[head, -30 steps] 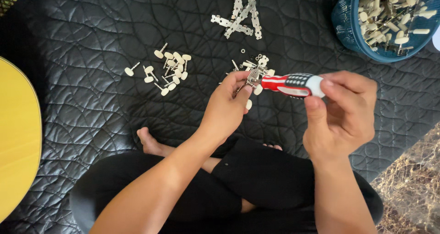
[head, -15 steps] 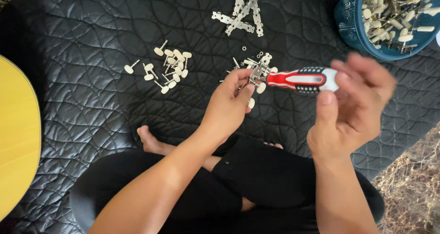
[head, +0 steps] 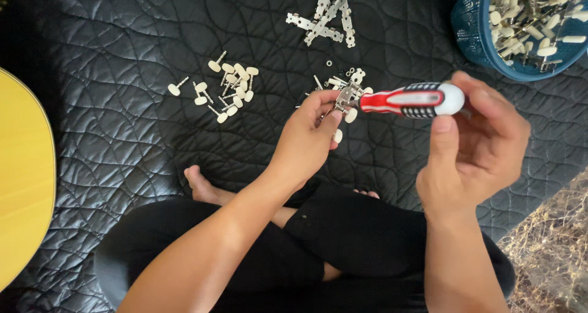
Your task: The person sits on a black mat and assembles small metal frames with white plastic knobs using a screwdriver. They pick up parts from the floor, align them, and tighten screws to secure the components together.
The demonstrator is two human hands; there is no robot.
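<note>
My left hand (head: 309, 138) pinches a small metal tuning-machine part (head: 346, 96) with cream knobs, held above the black quilted mat (head: 122, 37). My right hand (head: 474, 147) grips the white end of a red, white and black screwdriver (head: 411, 100), whose tip meets the metal part. I sit cross-legged in black trousers, a bare foot (head: 199, 184) showing beside my knee.
A scatter of cream-knobbed pegs (head: 229, 83) lies on the mat to the left. Several metal strips (head: 327, 16) lie at the top. A blue basket (head: 474, 28) full of similar parts stands top right. A yellow guitar body (head: 21, 178) fills the left edge; marble floor shows bottom right.
My right hand has shifted its fingers around the screwdriver's end, turning the handle. The left hand and the metal part stayed where they were.
</note>
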